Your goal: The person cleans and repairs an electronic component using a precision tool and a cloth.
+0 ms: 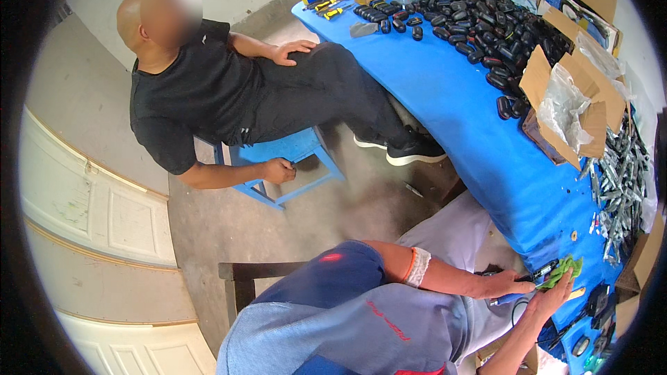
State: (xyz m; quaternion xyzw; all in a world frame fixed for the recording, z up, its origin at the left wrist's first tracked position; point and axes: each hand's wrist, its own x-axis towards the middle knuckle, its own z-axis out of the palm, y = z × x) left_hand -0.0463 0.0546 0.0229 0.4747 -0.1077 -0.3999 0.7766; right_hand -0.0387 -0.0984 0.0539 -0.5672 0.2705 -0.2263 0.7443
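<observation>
My left hand (506,285) is closed at the table's near edge, round a slim dark-and-silver piece (545,270) whose exact kind I cannot make out. Right beside it, my right hand (552,296) has its fingers closed on a bunched green cloth (568,269), which lies against that piece. A blue handle-like part (505,299) shows just under my left hand, partly hidden. A white band (417,267) with an orange edge circles my left arm.
Black oval cases (479,24) heap on the blue-covered table (445,111). Open cardboard boxes (566,107) with clear plastic stand beside silver-grey tools (622,180). Yellow-handled screwdrivers (333,11) lie at the far end. Another person (201,90) sits on a blue stool (285,153).
</observation>
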